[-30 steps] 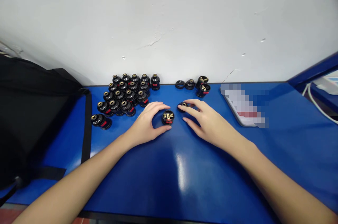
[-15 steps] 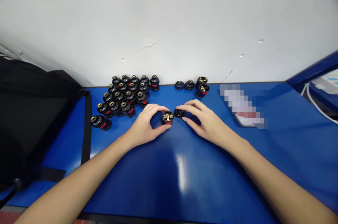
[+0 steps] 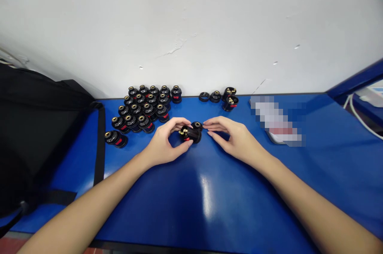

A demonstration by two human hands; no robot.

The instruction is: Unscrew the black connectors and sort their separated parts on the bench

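The blue table (image 3: 167,206) formed the work surface, with a black bag (image 3: 36,126) at its left end. The left hand (image 3: 165,142) was clamped on a black socket body (image 3: 193,136), thumb at the near side, fingers at the far side. The right hand (image 3: 231,134) held nothing visible; its thumb and fingers stood apart, with fingertips just beside a black cap (image 3: 196,125). Contact with the cap could not be confirmed.

The socket body lay tilted at the table's middle, its open end toward the left palm; whether it rested on the table could not be determined. It appeared light and rigid, probably hard plastic. The glossy wall was likely to slip under dry fingertips, so the best hold was across opposite sides of the wall. The cap, apparently also light and stiff, was best taken by its rim. The brass contacts (image 3: 184,131) looked easiest to bend and called for no finger pressure.
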